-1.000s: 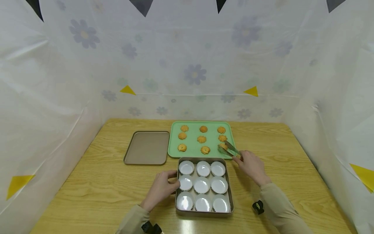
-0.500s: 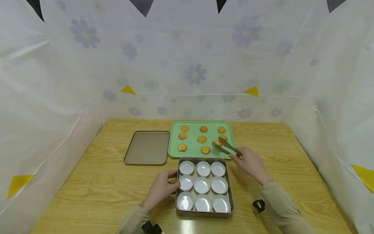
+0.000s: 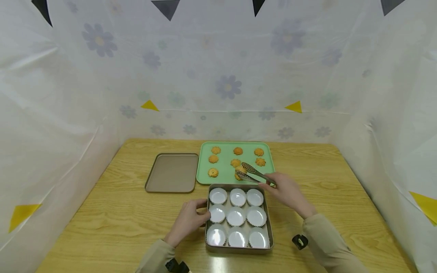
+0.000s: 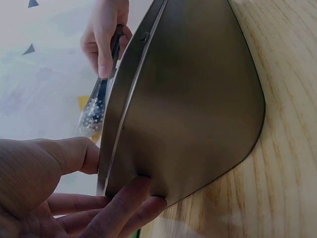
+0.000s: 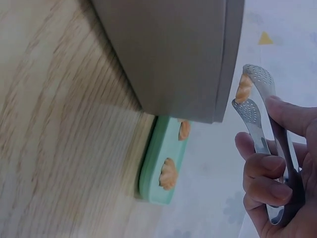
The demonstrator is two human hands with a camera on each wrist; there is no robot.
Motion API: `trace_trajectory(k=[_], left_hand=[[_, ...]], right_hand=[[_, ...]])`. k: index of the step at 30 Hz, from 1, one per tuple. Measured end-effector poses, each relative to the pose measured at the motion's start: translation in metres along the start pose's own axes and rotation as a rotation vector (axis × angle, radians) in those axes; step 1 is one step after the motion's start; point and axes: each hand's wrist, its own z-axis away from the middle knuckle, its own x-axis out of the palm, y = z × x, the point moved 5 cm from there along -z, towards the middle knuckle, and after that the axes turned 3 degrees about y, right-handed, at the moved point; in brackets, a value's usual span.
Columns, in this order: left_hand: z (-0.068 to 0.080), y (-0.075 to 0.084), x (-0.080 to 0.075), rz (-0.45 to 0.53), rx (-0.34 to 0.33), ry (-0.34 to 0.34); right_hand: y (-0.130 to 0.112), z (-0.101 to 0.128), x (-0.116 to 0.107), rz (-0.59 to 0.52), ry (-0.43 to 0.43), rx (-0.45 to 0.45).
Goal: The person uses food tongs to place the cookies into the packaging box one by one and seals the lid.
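Note:
Metal tongs (image 3: 254, 172) are held in my right hand (image 3: 286, 191), thumb on one arm and fingers round the other. Between their perforated tips is a golden piped cookie (image 5: 243, 89), raised above the green tray (image 3: 223, 178) and overlapping the front middle cookie in the head view. My left hand (image 3: 187, 220) grips the left wall of a brown square baking tin (image 3: 239, 250), its thumb at the rim and fingers against the outer side. White paper baking cups (image 3: 235, 216) fill the tin in rows, with no cookie in any of them.
Several more cookies (image 3: 258, 151) lie in rows on the green tray, behind the tin. Left of that tray a flat brown lid (image 3: 174, 172) lies on the wooden table (image 3: 112, 212). A pale flowered sheet (image 3: 205, 76) hangs round the back and sides.
The tongs have lifted the front right cookie off the green tray and carried it left toward the front middle one. My left hand and the tin have stayed put.

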Motion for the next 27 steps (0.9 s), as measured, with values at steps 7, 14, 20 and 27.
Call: trace_trajectory(k=[7,14,20,27], left_hand=[[0.0,0.0,-0.001,0.006,0.007,0.004],[0.0,0.0,-0.001,0.021,0.021,0.003],[0.0,0.0,0.0,0.019,0.019,0.001],[0.0,-0.001,0.001,0.014,0.013,-0.004]], right_hand=[[-0.015,-0.001,0.007,0.015,-0.067,-0.071],[-0.028,-0.001,0.015,0.061,-0.122,-0.163],[-0.035,0.0,0.019,0.085,-0.155,-0.216],[-0.044,0.001,0.022,0.084,-0.195,-0.278]])
